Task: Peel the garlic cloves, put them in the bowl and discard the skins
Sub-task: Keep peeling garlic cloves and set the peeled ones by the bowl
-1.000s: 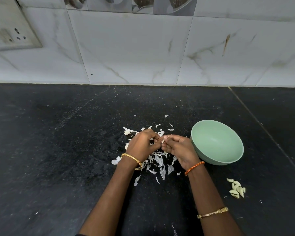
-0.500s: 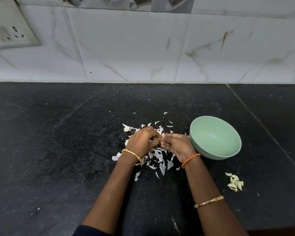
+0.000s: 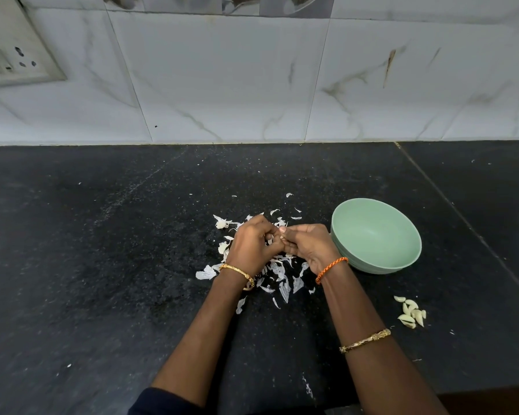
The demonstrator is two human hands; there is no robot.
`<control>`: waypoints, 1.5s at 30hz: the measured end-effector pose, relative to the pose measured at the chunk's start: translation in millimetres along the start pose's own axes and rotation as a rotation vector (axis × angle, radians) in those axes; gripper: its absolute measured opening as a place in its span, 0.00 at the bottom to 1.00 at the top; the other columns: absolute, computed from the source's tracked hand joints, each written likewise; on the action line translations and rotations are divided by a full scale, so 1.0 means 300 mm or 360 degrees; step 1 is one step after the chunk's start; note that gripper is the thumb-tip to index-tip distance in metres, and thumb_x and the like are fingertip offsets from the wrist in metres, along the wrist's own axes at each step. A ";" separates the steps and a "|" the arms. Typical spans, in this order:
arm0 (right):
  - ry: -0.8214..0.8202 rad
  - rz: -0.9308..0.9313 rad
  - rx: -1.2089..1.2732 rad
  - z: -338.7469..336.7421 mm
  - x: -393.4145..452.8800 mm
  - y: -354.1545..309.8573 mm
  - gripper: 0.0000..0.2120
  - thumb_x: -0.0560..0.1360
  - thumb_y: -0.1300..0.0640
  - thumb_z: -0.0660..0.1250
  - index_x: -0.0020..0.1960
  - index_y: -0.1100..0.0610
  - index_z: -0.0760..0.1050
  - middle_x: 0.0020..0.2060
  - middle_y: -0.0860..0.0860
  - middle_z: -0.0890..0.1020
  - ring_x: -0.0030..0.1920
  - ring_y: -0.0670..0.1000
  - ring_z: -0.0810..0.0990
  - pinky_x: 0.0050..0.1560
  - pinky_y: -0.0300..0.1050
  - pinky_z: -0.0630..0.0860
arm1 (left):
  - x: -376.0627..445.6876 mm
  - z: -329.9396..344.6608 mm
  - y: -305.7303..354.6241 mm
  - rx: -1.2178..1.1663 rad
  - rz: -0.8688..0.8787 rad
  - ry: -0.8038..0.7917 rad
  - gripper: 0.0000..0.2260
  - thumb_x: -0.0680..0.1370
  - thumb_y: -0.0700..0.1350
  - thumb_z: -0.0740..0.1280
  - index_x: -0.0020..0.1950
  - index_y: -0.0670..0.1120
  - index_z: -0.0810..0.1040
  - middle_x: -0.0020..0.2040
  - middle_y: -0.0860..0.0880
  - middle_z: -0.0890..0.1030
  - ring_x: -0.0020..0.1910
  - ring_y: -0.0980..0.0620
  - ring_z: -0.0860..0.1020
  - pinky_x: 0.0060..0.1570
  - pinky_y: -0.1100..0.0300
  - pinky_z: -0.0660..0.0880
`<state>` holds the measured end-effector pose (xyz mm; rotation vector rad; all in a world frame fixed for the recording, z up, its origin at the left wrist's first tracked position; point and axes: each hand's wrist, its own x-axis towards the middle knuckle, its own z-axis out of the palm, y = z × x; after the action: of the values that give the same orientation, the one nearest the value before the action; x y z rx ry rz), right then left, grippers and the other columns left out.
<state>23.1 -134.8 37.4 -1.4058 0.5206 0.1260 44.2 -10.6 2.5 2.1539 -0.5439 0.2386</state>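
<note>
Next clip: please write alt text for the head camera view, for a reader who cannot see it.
Over a black stone counter, the left hand and right hand meet, pinching a small garlic clove above scattered white papery skins. An empty pale green bowl sits to the right, with a small pile of peeled cloves nearer the counter's front edge.

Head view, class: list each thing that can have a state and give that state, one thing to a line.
Left hand: fingers curled, pinching a clove with the right.
Right hand: fingers curled on the same clove.
Garlic clove: mostly hidden in the grip; peeled or not, cannot tell.
Bowl: upright, nothing seen inside.
Peeled cloves: heaped on the counter, not in the bowl.
Skins: scattered under the hands, not discarded.
</note>
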 end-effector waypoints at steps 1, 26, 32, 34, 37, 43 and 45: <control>-0.0006 -0.0006 0.0006 0.000 -0.001 -0.001 0.06 0.75 0.66 0.68 0.40 0.65 0.77 0.30 0.55 0.81 0.26 0.44 0.80 0.30 0.34 0.78 | -0.001 -0.002 -0.001 -0.0021 -0.0008 0.0001 0.02 0.69 0.35 0.73 0.40 0.40 0.81 0.37 0.46 0.75 0.30 0.61 0.66 0.32 0.72 0.64; -0.0211 -0.0039 0.0221 -0.032 0.007 0.016 0.06 0.76 0.67 0.66 0.52 0.68 0.78 0.39 0.54 0.83 0.36 0.45 0.81 0.38 0.34 0.79 | -0.011 -0.032 -0.009 -0.0677 -0.0393 -0.0079 0.02 0.73 0.40 0.73 0.42 0.42 0.83 0.38 0.45 0.82 0.31 0.60 0.76 0.34 0.65 0.74; -0.0259 -0.0146 0.0102 -0.074 0.005 0.019 0.05 0.72 0.70 0.70 0.48 0.64 0.80 0.43 0.59 0.84 0.42 0.51 0.83 0.46 0.39 0.82 | -0.005 -0.035 -0.004 -0.0861 -0.0579 -0.0081 0.01 0.74 0.36 0.71 0.44 0.40 0.83 0.39 0.53 0.82 0.37 0.66 0.80 0.42 0.73 0.74; -0.0256 -0.0210 0.0026 -0.078 0.005 0.028 0.06 0.72 0.69 0.70 0.47 0.63 0.81 0.42 0.58 0.84 0.41 0.50 0.84 0.44 0.38 0.81 | -0.002 -0.031 -0.006 -0.0874 -0.0645 -0.0072 0.02 0.74 0.36 0.71 0.43 0.42 0.83 0.39 0.53 0.82 0.37 0.66 0.80 0.42 0.73 0.74; -0.0241 -0.0331 -0.0123 -0.077 0.003 0.042 0.06 0.73 0.69 0.70 0.48 0.62 0.81 0.40 0.57 0.84 0.38 0.47 0.83 0.42 0.36 0.81 | -0.004 -0.019 -0.003 -0.0879 -0.0729 -0.0014 0.02 0.74 0.35 0.70 0.43 0.38 0.83 0.36 0.53 0.82 0.34 0.66 0.79 0.40 0.73 0.74; -0.0136 -0.0661 -0.0708 -0.057 0.011 0.068 0.07 0.74 0.66 0.69 0.52 0.64 0.81 0.38 0.52 0.84 0.35 0.43 0.83 0.41 0.35 0.80 | -0.003 -0.011 0.000 -0.0854 -0.0827 0.0076 0.10 0.72 0.35 0.72 0.33 0.45 0.79 0.25 0.59 0.79 0.26 0.65 0.74 0.34 0.72 0.73; -0.0071 -0.0752 -0.0820 -0.053 0.012 0.074 0.07 0.75 0.66 0.69 0.52 0.62 0.82 0.40 0.53 0.85 0.37 0.45 0.84 0.43 0.37 0.81 | -0.002 -0.013 0.002 -0.0893 -0.0874 0.0102 0.09 0.72 0.34 0.72 0.33 0.44 0.79 0.24 0.58 0.78 0.25 0.64 0.73 0.32 0.72 0.73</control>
<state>13.5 -147.0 14.7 -1.9882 0.1043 -0.0990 43.6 -7.6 5.2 1.6562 0.0388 -0.1377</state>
